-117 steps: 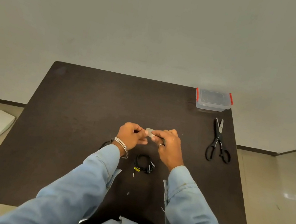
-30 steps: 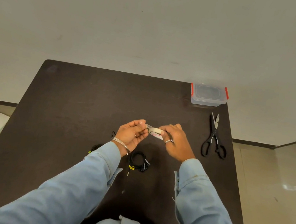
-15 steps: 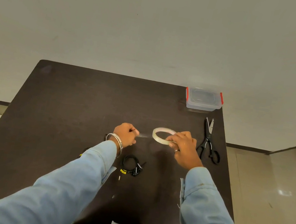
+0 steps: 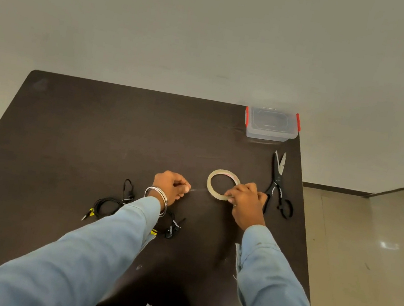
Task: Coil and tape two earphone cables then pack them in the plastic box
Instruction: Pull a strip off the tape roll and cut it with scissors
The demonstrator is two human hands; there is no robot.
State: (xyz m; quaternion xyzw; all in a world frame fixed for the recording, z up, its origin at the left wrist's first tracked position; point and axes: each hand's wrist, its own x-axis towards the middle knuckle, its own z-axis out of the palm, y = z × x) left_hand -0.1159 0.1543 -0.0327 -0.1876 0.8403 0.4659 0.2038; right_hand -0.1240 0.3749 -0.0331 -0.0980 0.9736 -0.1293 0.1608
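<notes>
My right hand [image 4: 246,202] grips the near rim of a clear tape roll [image 4: 214,178] on the dark table [image 4: 93,130]. My left hand [image 4: 170,186] pinches the free tape end, and a thin strip [image 4: 198,191] stretches between the two hands. One black coiled earphone cable [image 4: 108,205] lies left of my left sleeve. A second coiled earphone cable [image 4: 172,227] lies partly hidden under my left wrist. The clear plastic box [image 4: 271,125] with red clips stands shut at the table's far right corner.
Black scissors [image 4: 279,186] lie just right of my right hand, blades pointing away from me. The table's right edge runs close past the scissors and box. A white object sits on the floor at the far left.
My hands have parted: the right one carried the roll rightward toward the scissors while the left kept the tape end, so a strip was drawn out. The view has shifted right.
</notes>
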